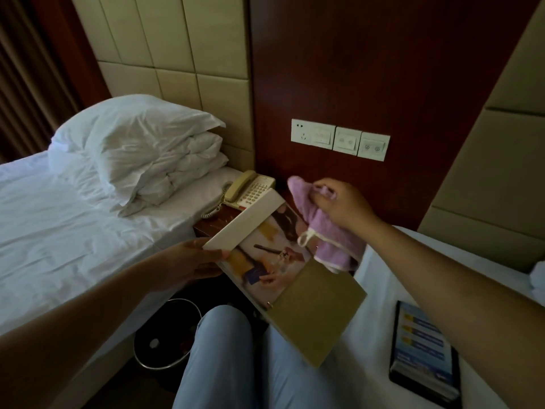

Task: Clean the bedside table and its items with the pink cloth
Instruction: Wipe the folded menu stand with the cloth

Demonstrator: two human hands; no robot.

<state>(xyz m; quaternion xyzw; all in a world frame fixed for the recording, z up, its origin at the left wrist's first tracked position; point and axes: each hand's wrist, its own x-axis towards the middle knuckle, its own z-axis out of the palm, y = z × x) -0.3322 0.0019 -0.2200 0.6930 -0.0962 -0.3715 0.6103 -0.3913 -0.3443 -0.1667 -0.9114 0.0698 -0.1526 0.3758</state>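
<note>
Wiping down the folder between the two beds

Bed fills the left of the frame; the dark wood worktop sits mid-frame with the phone on it. Left hand has its grip clamped on the open folder's edge, centre frame. Right hand has its grip bunched round the pink cloth, which hangs over the folder's top right corner.

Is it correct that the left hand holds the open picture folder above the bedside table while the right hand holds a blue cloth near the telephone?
Not quite: the cloth is pink, not blue, as the head view shows. The rest holds: the left hand holds the open picture folder above the bedside table, and the right hand holds the cloth near the telephone.
</note>
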